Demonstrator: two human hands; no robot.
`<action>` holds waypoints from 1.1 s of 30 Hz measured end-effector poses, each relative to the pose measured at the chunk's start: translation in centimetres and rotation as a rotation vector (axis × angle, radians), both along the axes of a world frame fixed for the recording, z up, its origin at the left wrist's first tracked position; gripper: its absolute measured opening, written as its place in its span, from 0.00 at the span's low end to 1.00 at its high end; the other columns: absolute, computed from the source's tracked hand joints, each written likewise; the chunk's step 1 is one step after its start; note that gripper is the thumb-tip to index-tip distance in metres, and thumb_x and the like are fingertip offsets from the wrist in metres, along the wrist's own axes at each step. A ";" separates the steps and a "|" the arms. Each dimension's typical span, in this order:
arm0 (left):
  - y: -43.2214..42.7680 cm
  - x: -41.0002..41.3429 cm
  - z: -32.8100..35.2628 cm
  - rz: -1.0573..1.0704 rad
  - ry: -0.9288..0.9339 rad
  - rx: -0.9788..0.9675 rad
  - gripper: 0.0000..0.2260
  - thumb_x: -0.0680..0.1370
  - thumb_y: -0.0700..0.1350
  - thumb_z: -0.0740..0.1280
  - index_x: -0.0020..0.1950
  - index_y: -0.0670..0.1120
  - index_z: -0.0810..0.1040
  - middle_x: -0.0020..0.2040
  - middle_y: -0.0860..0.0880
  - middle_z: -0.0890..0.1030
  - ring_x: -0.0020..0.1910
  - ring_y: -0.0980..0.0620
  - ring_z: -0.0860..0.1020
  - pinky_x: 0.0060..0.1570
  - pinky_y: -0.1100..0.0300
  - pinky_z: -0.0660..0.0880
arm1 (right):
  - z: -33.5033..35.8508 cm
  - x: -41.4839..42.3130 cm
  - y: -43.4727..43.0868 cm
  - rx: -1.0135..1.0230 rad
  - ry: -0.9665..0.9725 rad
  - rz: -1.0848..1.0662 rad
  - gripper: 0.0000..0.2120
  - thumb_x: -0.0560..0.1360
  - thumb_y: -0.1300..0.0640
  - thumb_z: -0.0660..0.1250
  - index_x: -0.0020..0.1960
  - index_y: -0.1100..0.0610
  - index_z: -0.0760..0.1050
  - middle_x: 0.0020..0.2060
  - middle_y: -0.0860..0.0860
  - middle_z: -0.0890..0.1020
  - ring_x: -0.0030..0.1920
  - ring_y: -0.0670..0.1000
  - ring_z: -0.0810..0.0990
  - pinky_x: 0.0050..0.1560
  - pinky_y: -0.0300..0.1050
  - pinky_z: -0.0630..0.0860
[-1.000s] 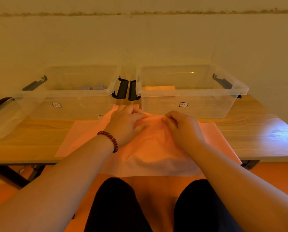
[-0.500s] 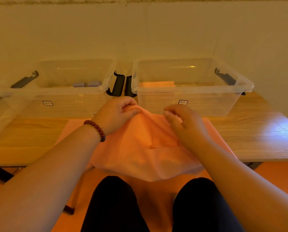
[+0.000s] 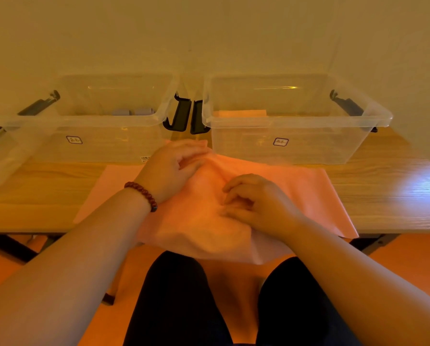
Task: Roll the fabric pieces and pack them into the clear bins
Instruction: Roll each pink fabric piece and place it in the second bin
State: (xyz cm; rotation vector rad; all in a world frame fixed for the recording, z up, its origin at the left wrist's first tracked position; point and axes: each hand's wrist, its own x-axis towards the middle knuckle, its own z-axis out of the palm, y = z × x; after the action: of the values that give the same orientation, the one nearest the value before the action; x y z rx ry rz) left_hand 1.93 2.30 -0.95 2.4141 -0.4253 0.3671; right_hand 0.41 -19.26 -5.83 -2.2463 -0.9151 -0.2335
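Left hand (image 3: 174, 168) and right hand (image 3: 258, 202) grip pink fabric (image 3: 306, 191) lying lengthwise left-right.

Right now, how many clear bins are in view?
3. The left bin and the right bin stand side by side on the table; a third bin is cut off at the left frame edge. More may lie off-frame.
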 end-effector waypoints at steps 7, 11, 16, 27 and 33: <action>0.8 -3.5 -0.8 -0.182 0.087 0.285 0.14 0.72 0.54 0.71 0.56 0.52 0.81 0.51 0.59 0.73 0.54 0.61 0.68 0.54 0.72 0.63 | 0.3 0.2 0.2 -0.103 0.037 0.004 0.11 0.67 0.51 0.79 0.44 0.57 0.83 0.52 0.49 0.81 0.55 0.45 0.74 0.54 0.23 0.63; 0.9 -3.8 -1.0 -0.174 0.260 0.329 0.16 0.71 0.58 0.72 0.55 0.54 0.79 0.52 0.60 0.74 0.53 0.60 0.69 0.50 0.74 0.64 | 0.2 0.2 0.3 -0.111 0.048 0.025 0.09 0.70 0.54 0.76 0.40 0.60 0.81 0.51 0.50 0.81 0.54 0.46 0.74 0.53 0.30 0.66; 1.1 -3.6 -0.3 -0.126 0.364 0.215 0.15 0.72 0.56 0.70 0.45 0.44 0.81 0.44 0.44 0.80 0.40 0.54 0.74 0.39 0.66 0.69 | 1.4 -0.4 -0.1 0.180 0.213 -0.142 0.09 0.73 0.56 0.73 0.37 0.47 0.76 0.38 0.41 0.79 0.43 0.36 0.75 0.46 0.28 0.68; 3.7 -2.7 3.9 0.069 0.371 -0.224 0.05 0.76 0.49 0.67 0.41 0.51 0.79 0.33 0.60 0.80 0.34 0.62 0.76 0.33 0.69 0.71 | 6.1 0.4 -1.7 0.367 0.127 -0.492 0.07 0.78 0.52 0.66 0.41 0.47 0.72 0.32 0.50 0.77 0.32 0.45 0.74 0.35 0.40 0.72; 1.9 -1.8 6.2 0.036 0.245 -0.413 0.07 0.77 0.50 0.66 0.41 0.56 0.81 0.34 0.63 0.81 0.35 0.66 0.78 0.35 0.70 0.74 | 8.1 0.8 -1.4 0.272 0.018 -0.510 0.04 0.78 0.50 0.66 0.45 0.46 0.77 0.38 0.45 0.78 0.36 0.39 0.74 0.38 0.30 0.69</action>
State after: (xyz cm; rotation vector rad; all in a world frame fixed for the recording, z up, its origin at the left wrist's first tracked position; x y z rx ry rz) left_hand 0.16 4.24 5.30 2.0314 -0.1750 0.1510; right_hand 1.24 -20.67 2.30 -2.1795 -0.2623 -0.5309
